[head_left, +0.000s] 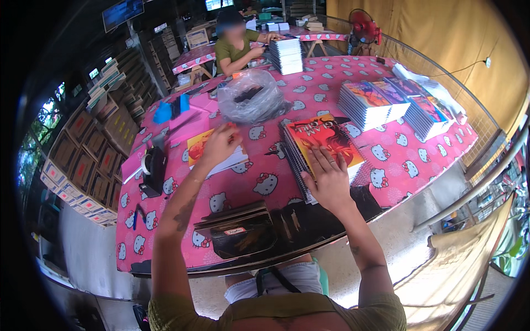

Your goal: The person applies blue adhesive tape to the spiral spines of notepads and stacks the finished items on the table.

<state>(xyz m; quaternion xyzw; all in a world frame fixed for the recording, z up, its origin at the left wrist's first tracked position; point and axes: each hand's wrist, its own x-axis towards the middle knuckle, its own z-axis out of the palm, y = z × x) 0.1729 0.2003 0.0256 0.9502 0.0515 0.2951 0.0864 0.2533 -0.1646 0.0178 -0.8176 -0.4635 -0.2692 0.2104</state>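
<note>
My right hand (326,174) lies flat with fingers stretched over the red and yellow cover of a spiral notebook (310,132). That notebook tops a small stack with dark spiral binding along its left side. My left hand (222,144) is over a smaller pile of white sheets (231,161) with an orange and yellow printed cover (197,144). Its fingers are curled together and slightly blurred; what is between them, if anything, is hidden. A clear plastic bag (251,96) with dark contents sits just beyond the left hand.
Stacked spiral notebooks (370,102) stand at the right. A black tape dispenser (154,171) and pink sheets (190,124) are at the left. A dark box (243,234) lies at the near edge. Across the table, a co-worker (234,49) sits beside a tall notebook stack (287,55).
</note>
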